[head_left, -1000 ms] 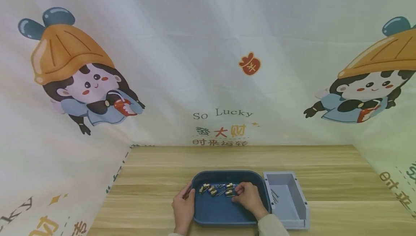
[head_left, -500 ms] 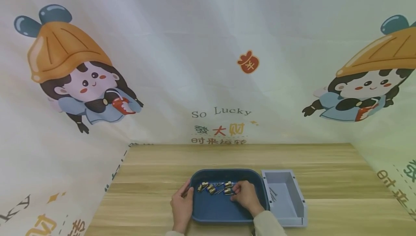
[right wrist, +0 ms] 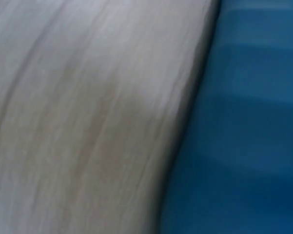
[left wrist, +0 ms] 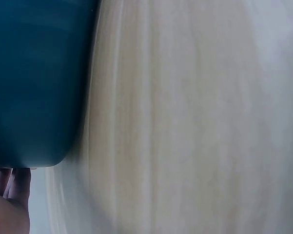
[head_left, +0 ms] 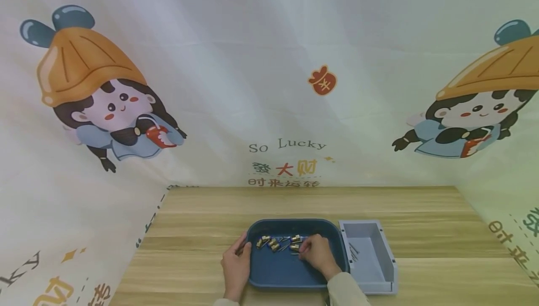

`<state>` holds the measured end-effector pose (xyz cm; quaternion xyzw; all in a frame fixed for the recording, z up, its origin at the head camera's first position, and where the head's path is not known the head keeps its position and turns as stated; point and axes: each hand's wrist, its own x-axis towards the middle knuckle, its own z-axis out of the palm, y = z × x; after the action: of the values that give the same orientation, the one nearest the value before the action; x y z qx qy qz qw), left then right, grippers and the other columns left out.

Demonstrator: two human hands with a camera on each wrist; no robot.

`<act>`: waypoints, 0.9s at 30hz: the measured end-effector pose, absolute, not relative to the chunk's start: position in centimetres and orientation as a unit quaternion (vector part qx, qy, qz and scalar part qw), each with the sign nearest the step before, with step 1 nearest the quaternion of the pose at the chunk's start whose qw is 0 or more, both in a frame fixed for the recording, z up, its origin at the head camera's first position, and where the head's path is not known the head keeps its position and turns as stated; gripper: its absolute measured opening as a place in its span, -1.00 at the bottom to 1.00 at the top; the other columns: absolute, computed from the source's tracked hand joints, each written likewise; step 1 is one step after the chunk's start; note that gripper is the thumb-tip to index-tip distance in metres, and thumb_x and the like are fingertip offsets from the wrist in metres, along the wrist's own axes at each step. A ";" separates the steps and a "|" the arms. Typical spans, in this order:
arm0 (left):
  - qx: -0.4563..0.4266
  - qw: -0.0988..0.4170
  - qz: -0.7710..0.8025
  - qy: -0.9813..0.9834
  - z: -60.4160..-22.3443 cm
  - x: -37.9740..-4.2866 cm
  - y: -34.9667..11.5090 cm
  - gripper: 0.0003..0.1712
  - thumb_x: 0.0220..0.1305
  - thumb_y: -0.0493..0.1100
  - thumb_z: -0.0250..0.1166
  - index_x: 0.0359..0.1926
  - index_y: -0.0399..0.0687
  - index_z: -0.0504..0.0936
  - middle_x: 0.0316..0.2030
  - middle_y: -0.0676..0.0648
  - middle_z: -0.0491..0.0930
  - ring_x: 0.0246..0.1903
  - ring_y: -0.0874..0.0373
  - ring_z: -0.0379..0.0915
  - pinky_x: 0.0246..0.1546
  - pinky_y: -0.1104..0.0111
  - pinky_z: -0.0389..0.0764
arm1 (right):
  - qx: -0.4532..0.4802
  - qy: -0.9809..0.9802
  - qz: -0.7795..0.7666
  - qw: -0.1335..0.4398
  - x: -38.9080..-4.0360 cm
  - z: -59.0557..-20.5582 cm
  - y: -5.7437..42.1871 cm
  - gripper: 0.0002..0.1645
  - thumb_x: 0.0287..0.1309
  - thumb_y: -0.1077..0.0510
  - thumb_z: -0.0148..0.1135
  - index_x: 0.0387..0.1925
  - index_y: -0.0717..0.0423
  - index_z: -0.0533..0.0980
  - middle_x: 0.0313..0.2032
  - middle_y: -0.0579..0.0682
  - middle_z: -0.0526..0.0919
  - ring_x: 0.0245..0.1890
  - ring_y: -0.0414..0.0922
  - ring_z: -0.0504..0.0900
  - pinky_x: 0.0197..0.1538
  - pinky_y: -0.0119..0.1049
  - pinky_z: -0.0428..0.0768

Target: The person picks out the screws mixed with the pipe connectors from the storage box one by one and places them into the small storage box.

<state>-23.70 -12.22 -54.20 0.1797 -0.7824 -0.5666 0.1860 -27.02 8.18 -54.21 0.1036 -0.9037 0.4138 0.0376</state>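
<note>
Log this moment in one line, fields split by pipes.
left hand: at left side of blue tray | right hand: at brass-coloured pieces in tray, grip unclear | gray bin: right of tray, thin pieces inside

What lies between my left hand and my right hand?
In the head view, the tray's left part, with small brass-coloured parts lying in it, is between your left hand and right hand.
</note>
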 end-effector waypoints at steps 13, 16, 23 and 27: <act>0.174 0.191 -0.566 -0.783 -54.1 -23.6 -12.3 -0.66 0.21 -0.34 0.23 0.04 -0.21 0.62 0.00 -0.22 0.64 -0.08 -0.08 0.62 -0.09 0.22 0.68 | 0.111 -0.910 0.398 0.036 -26.9 -54.0 8.0 -0.86 -0.26 0.40 0.36 -0.67 0.14 0.58 -0.68 -0.09 0.61 -0.67 -0.32 0.43 -0.60 -0.48 0.44; 0.173 0.187 -0.566 -0.784 -54.2 -23.6 -12.3 -0.65 0.21 -0.34 0.23 0.04 -0.21 0.62 0.00 -0.23 0.63 -0.08 -0.09 0.62 -0.08 0.21 0.68 | 0.105 -0.910 0.399 0.040 -26.8 -54.0 8.0 -0.86 -0.28 0.39 0.37 -0.68 0.13 0.58 -0.69 -0.10 0.60 -0.66 -0.32 0.42 -0.59 -0.48 0.44; 0.179 0.177 -0.552 -0.795 -53.9 -23.4 -12.3 -0.64 0.23 -0.32 0.21 0.07 -0.22 0.59 -0.02 -0.26 0.64 -0.06 -0.13 0.61 -0.08 0.15 0.68 | 0.111 -0.912 0.391 0.058 -26.6 -53.5 8.2 -0.84 -0.29 0.42 0.32 -0.71 0.12 0.58 -0.70 -0.12 0.59 -0.67 -0.33 0.40 -0.61 -0.50 0.40; 0.177 0.177 -0.554 -0.794 -53.9 -23.5 -12.2 -0.64 0.23 -0.31 0.21 0.07 -0.22 0.59 -0.02 -0.25 0.64 -0.05 -0.12 0.61 -0.08 0.18 0.68 | 0.118 -0.909 0.394 0.063 -26.6 -52.8 8.4 -0.84 -0.28 0.41 0.35 -0.71 0.13 0.59 -0.70 -0.11 0.60 -0.68 -0.33 0.40 -0.62 -0.50 0.41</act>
<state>-23.46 -12.25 -53.87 0.1772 -0.7942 -0.5537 0.1767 -26.61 8.35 -52.85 0.1176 -0.9095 0.3937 0.0633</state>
